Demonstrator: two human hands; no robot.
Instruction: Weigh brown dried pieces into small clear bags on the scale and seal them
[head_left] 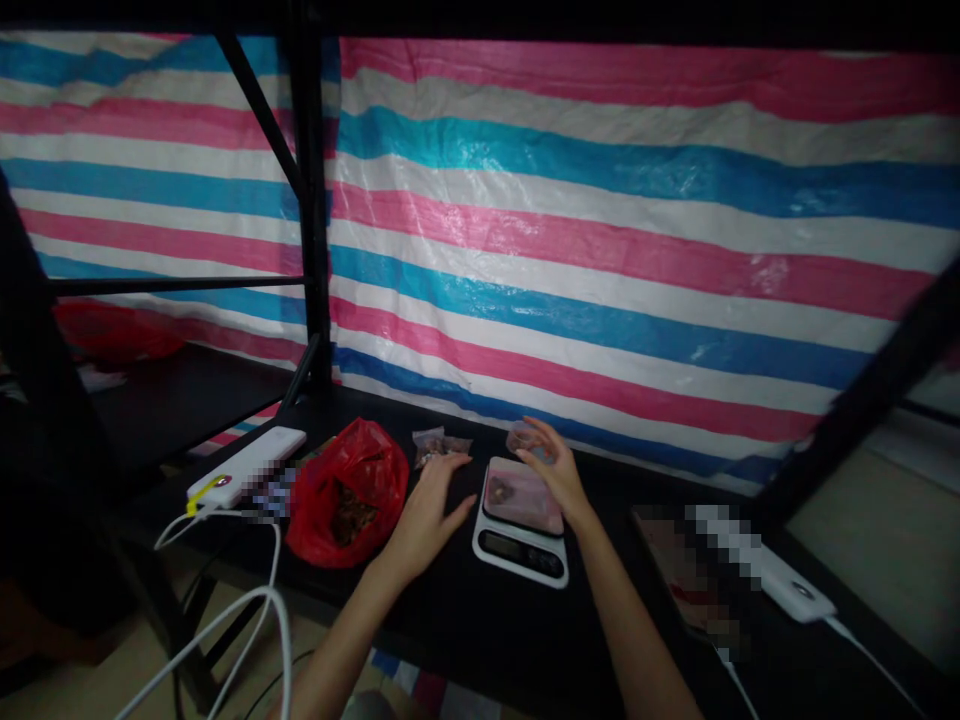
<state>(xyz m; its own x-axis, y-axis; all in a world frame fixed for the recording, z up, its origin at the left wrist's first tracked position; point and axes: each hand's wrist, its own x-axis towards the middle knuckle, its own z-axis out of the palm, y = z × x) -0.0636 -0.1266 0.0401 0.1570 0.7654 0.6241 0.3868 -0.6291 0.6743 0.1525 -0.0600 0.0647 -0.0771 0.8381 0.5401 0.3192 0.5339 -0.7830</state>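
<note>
Tarp: the striped pink, blue and white tarp (600,250) closes off the whole back, and its lower hem meets the far edge of the table
Table: the black table (465,640) runs left to right; its near edge crosses under both forearms, and a broad dark strip shows between that edge and the scale
Post: a black post (311,200) stands at the far left corner, well apart from both hands
Red bag: the red bag (352,490) lies open-mouthed just left of the left hand, dark bits inside
Scale: the white scale (521,525) sits between the two hands, display toward the near edge, a small dark heap on its tray
Power bank: the white power bank (247,465) lies at the left edge, with white cables (255,600) hanging off it
Left hand: the left hand (427,510) lies flat, fingers spread, gripping nothing, in the gap between bag and scale
Right hand: the right hand (551,470) hovers over the scale's far edge, fingers loosely curled; whether they grip cannot be told
Packet: a small clear packet (435,445) lies at the left fingertips
Pouch: a clear pouch (521,437) sits at the right fingertips, behind the scale
</note>
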